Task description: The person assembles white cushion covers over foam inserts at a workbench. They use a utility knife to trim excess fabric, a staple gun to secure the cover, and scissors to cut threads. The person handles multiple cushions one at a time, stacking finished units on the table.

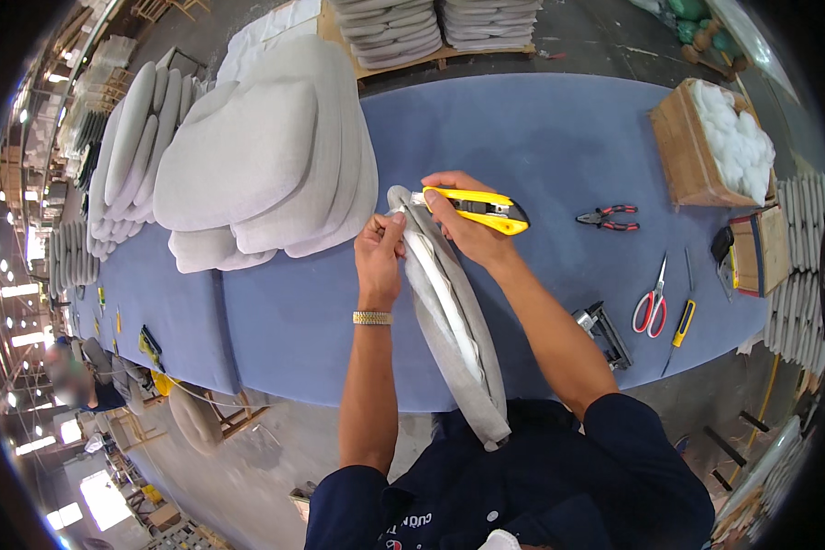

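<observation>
A grey fabric cushion (486, 367) stands on edge between my arms, its lower end against my body. White filling (447, 307) shows along an open seam on its side. My right hand (472, 229) grips a yellow utility knife (490, 209), with the blade end at the cushion's far tip. Close beside that tip, my left hand (380, 247) has its thumb and fingers pinched at the fabric edge. What exactly those fingers hold is too small to make out.
Left lies a pile of grey cushions (238, 156) on the blue table (513, 119). Toward the right are pliers (607, 217), scissors (652, 302), a yellow-handled screwdriver (684, 321), a staple gun (605, 335) and a cardboard box (687, 151) of white stuffing. Another person (78, 376) is at far left.
</observation>
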### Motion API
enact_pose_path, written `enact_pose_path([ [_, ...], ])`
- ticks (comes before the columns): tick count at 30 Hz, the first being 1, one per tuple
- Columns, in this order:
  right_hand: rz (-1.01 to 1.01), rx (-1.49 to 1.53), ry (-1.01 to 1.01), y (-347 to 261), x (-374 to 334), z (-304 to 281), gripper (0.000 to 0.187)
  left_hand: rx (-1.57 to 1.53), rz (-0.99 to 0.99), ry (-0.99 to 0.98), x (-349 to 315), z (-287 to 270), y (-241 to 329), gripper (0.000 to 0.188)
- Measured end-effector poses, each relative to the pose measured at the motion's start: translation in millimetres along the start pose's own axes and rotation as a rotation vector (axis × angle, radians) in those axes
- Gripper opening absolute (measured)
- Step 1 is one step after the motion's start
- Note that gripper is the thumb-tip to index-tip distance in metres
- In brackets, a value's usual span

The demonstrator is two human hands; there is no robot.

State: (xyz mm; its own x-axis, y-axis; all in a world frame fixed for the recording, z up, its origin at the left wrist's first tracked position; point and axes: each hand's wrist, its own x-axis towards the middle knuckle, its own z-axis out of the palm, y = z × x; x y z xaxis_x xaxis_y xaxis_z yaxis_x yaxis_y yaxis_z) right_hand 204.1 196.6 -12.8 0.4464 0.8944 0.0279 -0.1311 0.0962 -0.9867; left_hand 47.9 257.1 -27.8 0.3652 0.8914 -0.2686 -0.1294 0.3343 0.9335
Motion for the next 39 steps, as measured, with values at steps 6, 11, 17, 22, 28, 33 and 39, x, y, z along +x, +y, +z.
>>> enact_pose_path([
  [6, -0.093, -0.270, 0.022, 2.3, -0.1, 7.9, 0.023, -0.004, 0.016, -0.008, 1.5, -2.3, -2.9, 0.023],
  [11, -0.337, -0.307, 0.023, 0.7, -3.5, 12.7, 0.018, -0.014, 0.038, -0.009, 0.7, -0.4, 0.0, 0.023],
  [17, -0.343, -0.415, -0.006, -3.0, -7.0, 9.7, 0.016, 0.295, 0.098, 0.023, 8.3, -2.3, 12.2, 0.025],
  [22, -0.333, -0.358, -0.015, 0.6, -6.8, 7.6, 0.015, 0.203, 0.095, 0.006, 10.2, -1.6, 13.6, 0.022],
  [28, -0.323, -0.361, 0.014, -3.3, -20.8, 6.4, 0.015, 0.206, 0.084, -0.005, 5.8, -2.1, 19.0, 0.021],
  [33, -0.242, -0.352, 0.028, -7.1, -36.3, 1.4, 0.015, 0.276, 0.094, -0.015, -0.9, 0.4, 30.4, 0.021],
  [39, -0.264, -0.332, 0.035, -10.0, -53.0, -5.0, 0.016, 0.328, 0.123, -0.036, -14.0, 4.6, 47.3, 0.022],
])
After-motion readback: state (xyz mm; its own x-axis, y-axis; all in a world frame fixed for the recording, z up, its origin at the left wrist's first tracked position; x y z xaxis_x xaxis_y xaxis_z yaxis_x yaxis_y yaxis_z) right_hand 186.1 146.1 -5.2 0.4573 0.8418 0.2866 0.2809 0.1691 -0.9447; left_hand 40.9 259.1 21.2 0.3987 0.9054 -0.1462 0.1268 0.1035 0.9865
